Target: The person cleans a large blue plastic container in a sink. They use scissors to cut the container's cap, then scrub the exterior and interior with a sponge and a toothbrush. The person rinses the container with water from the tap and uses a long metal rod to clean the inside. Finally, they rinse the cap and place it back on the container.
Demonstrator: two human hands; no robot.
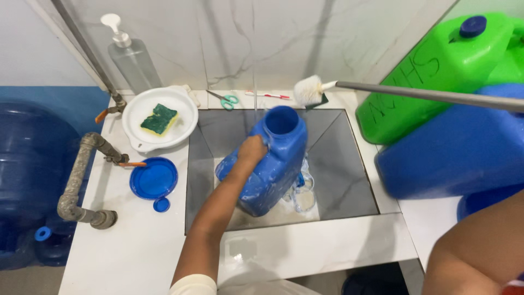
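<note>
While tilted, blue jug [275, 164] catches water [255, 82].

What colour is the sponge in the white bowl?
The sponge is yellow with a green scrubbing top, seen best in the head view.

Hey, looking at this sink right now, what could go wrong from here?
The wet blue jug is tilted in the sink, held only by the left hand near its neck, so it might slip. The brush on its long pole hovers beside the opening and could miss. The scissors on the ledge could get knocked in.
</note>
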